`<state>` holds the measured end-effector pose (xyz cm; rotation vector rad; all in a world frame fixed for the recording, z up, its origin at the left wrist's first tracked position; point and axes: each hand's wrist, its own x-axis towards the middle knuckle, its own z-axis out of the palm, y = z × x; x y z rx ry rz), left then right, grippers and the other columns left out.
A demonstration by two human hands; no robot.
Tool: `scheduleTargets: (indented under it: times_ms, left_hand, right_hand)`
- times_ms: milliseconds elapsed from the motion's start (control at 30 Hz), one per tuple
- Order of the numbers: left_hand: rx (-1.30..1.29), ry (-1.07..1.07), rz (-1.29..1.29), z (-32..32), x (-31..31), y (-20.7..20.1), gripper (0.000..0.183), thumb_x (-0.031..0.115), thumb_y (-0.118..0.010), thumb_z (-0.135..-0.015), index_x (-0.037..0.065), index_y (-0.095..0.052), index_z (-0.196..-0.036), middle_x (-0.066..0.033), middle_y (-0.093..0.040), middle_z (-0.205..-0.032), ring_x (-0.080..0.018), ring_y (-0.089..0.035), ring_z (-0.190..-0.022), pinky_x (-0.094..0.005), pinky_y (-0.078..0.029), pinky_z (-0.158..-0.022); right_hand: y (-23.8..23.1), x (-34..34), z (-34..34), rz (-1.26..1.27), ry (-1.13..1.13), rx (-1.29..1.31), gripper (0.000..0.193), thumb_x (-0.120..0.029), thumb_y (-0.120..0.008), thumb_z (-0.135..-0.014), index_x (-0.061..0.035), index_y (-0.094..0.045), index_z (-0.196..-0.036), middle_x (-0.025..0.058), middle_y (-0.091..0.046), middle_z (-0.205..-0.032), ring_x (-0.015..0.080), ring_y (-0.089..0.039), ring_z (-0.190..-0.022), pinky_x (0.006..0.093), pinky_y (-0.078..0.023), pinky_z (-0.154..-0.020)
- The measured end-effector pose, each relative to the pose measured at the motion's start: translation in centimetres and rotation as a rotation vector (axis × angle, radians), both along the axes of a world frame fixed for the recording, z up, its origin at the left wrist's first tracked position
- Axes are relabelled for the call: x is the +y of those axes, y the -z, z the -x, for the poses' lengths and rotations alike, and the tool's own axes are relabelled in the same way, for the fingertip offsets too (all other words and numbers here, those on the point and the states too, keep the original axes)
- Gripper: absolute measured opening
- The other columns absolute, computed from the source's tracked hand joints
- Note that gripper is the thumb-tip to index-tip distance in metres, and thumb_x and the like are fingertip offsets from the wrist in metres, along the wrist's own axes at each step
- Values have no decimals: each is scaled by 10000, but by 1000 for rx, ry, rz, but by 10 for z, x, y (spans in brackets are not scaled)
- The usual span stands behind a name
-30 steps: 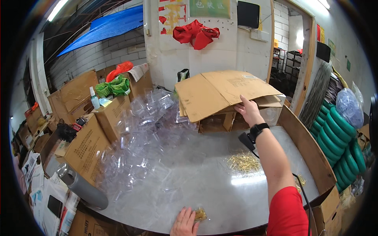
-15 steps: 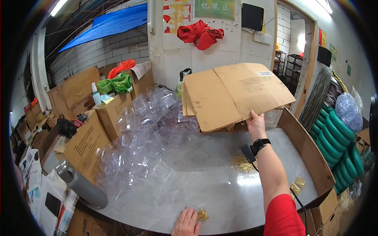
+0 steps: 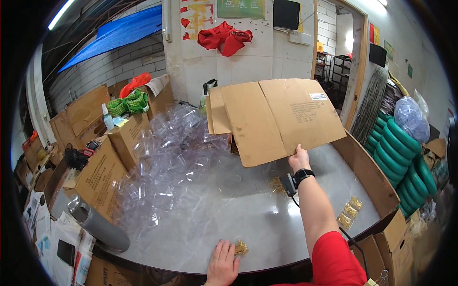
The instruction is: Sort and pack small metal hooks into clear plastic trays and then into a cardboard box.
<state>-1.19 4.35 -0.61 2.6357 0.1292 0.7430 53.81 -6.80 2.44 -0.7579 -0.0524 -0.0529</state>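
My right hand (image 3: 299, 158) grips the near edge of a flattened cardboard box (image 3: 286, 117) and holds it raised over the far side of the table. A black watch and a small black device with a cable sit at that wrist. My left hand (image 3: 223, 263) lies flat at the table's near edge, fingers stretched out, beside a small bundle of gold twist-tie-like pieces (image 3: 241, 247). Another gold pile (image 3: 276, 184) lies beyond my right wrist, partly hidden by it. Several gold bundles (image 3: 349, 213) rest to the right of my forearm.
Clear plastic boxes (image 3: 167, 167) heap over the table's left half. A grey bottle (image 3: 98, 224) stands at the left edge, near cardboard cartons (image 3: 100, 174). A cardboard wall (image 3: 367, 167) borders the grey table (image 3: 267, 229) on the right, with green coils (image 3: 398, 152) beyond it.
The cardboard has tilted more upright and come slightly nearer, with my right hand still on it. The view has turned a little right, showing more gold bundles. My left hand stays on the table.
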Motion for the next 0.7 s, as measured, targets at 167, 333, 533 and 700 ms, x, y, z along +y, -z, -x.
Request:
scheduleTargets:
  times_ms: [167, 333, 533, 700]
  left_hand:
    - [-4, -51, -54, 8, 3, -1, 441, 204, -654, -910, -25, -611, -1284, -244, -565, -1355, -452, -483, -1325, -488, -433, -1084]
    - [-24, -28, -67, 3, 1, 2, 433, 208, -649, -912, -26, -615, -1275, -245, -568, -1350, -453, -482, -1326, -489, -430, -1088]
    - [-31, -11, -70, 2, 1, 2, 434, 210, -650, -910, -36, -615, -1266, -246, -567, -1353, -449, -482, -1327, -484, -429, -1089]
    - [-56, -17, -34, 11, 1, 0, 426, 196, -646, -910, -39, -612, -1263, -251, -563, -1355, -450, -490, -1318, -480, -432, -1085]
  right_hand:
    - [-16, 35, 38, -121, 88, 45, 443, -155, -508, -1067, -69, -313, -1456, 152, -455, -1468, 289, -559, -1240, 490, -508, -1045]
    - [-48, 11, 42, -230, 61, -74, 447, -147, -504, -1066, -80, -305, -1460, 131, -456, -1466, 285, -556, -1246, 495, -501, -1061]
    - [-59, -7, 30, -236, 105, -203, 418, -138, -529, -1057, -100, -359, -1437, 104, -524, -1394, 270, -570, -1227, 494, -511, -1046]
    - [-111, -41, 80, -148, 42, -268, 289, -104, -493, -1063, -98, -436, -1347, 85, -574, -1337, 261, -586, -1216, 484, -508, -1049]
